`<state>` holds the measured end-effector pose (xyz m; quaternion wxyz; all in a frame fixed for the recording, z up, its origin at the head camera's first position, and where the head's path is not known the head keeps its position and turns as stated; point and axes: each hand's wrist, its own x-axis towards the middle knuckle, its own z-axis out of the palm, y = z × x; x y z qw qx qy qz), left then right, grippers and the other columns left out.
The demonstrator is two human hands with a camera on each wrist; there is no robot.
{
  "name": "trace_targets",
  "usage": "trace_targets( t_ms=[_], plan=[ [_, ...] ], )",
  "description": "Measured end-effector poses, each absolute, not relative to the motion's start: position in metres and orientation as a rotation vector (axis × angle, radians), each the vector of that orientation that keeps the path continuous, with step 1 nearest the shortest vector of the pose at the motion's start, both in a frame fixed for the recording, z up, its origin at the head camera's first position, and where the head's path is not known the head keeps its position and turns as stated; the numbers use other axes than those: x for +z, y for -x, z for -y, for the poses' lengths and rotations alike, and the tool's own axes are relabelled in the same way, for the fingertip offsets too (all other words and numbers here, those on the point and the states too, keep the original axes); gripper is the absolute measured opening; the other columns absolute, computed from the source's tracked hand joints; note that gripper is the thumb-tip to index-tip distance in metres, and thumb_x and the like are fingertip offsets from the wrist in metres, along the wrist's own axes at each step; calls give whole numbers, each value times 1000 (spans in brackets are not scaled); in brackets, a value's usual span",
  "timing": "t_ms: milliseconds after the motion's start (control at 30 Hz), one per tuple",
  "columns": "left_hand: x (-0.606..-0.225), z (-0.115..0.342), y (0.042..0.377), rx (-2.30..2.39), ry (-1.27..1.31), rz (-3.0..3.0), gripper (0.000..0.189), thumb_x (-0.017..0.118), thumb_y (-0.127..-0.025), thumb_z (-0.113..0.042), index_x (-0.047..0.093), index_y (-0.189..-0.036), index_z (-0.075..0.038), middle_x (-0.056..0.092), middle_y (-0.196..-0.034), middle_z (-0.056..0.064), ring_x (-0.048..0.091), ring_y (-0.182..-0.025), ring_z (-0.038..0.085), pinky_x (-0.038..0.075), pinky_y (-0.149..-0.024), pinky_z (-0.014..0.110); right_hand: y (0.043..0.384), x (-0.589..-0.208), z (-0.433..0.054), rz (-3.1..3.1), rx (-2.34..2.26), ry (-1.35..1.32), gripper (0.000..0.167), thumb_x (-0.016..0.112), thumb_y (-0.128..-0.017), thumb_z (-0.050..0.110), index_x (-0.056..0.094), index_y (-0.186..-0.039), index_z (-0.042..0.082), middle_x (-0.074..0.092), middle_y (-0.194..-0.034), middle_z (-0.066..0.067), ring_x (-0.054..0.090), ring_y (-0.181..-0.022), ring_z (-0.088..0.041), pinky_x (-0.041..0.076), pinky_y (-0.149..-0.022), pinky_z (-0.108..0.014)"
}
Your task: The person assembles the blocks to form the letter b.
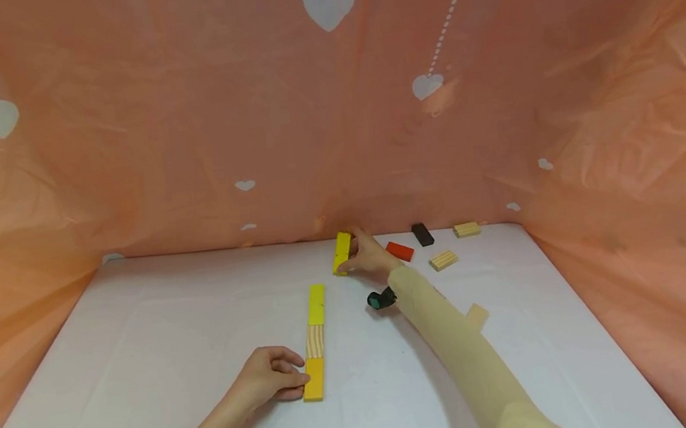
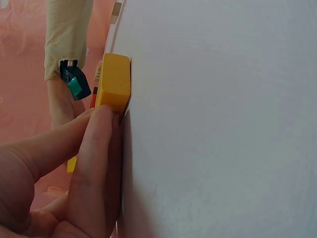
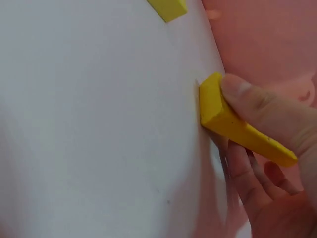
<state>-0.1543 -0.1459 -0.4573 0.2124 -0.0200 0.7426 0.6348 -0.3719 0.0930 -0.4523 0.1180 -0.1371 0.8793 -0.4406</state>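
Yellow block point(image 1: 342, 251): near the far edge of the desk point(image 1: 169, 314), pinched by the right hand point(image 1: 370, 257)!
Left hand point(image 1: 273, 374): touching the orange block point(image 1: 314, 385); gripping, can't tell.
Danger: loose pinch could drop it; nudge could skew the row point(image 1: 315, 340).

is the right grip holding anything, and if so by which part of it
Yes: a yellow, rectangular, apparently wooden block; the right grip pinches it, thumb near its lower end in the head view.

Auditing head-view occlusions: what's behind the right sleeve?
A tan piece shows past the right edge of the right sleeve. The rest of it is covered, so its full shape, and anything else behind, can't be seen.
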Motion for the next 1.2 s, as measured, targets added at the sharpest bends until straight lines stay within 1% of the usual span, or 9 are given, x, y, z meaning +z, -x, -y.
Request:
trace_targets(
  t_ms=[167,267,433,567,700,933,1200],
  plan=[
    [-460,147,155,1756,68,-2079,31,76,-77,5,60,-102,11,62,-74,11,67,-66,21,61,-62,36,370,-453,-90,-2521,-1356,376,87,85,-72,17,36,-144,23,48,-121,-6,51,-103,-26,53,-88,-33],
    [-461,147,155,1754,72,-2085,30,76,-77,4,60,-102,11,62,-74,10,66,-65,21,61,-62,35,371,-453,-89,-2538,-1347,394,86,84,-74,17,36,-144,25,49,-120,-5,50,-104,-25,52,-89,-33],
    [-460,147,155,1762,69,-2079,31,76,-77,4,60,-102,11,61,-74,11,66,-65,20,61,-62,35,372,-454,-90,-2539,-1346,417,80,80,-79,14,36,-145,24,50,-120,-6,52,-101,-25,53,-88,-34],
    [-459,147,155,1760,80,-2080,30,76,-77,4,60,-102,11,61,-74,11,66,-65,21,61,-62,35,370,-452,-89,-2520,-1375,473,76,76,-83,13,34,-146,22,49,-123,-7,51,-106,-26,52,-92,-35],
    [-459,147,155,1765,79,-2076,29,76,-77,5,60,-101,10,61,-74,11,66,-65,21,61,-62,35,367,-449,-85,-2499,-1415,507,75,75,-85,13,33,-147,20,49,-126,-7,51,-110,-26,50,-95,-36],
    [-461,145,154,1780,63,-2065,29,75,-77,6,59,-100,11,61,-74,11,66,-65,20,61,-63,35,359,-443,-74,-2407,-1512,439,76,75,-84,12,30,-145,15,49,-123,-11,58,-101,-27,56,-84,-31],
    [-464,145,154,1776,59,-2073,30,76,-77,5,59,-101,11,61,-74,11,66,-64,20,61,-62,35,357,-447,-65,-2387,-1562,426,72,75,-84,10,34,-144,16,50,-123,-12,58,-99,-27,56,-83,-31]
  ],
)
